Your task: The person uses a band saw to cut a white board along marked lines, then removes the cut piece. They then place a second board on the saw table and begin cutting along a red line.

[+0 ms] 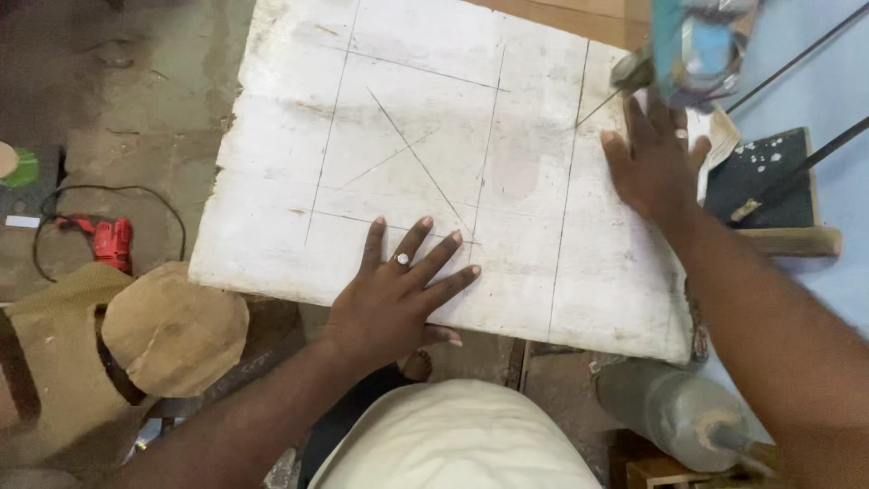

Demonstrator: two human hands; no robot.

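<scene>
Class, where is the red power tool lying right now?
In the head view, the red power tool lies on the floor at far left, beside the white board.

Board (453, 154) fills centre and top of frame, pencil lines crossing it. Left hand (398, 290) flat on board's near edge, lower centre. Right hand (656, 163) flat on board's right part, upper right. Power tool (697, 41) above right hand at top edge, bit touching board just left of it. Drill (104, 240) on floor at left, cord looped behind it. Round wood piece (172, 330) lower left, below board corner. Cylinder (674, 412) lower right, under board edge.
</scene>
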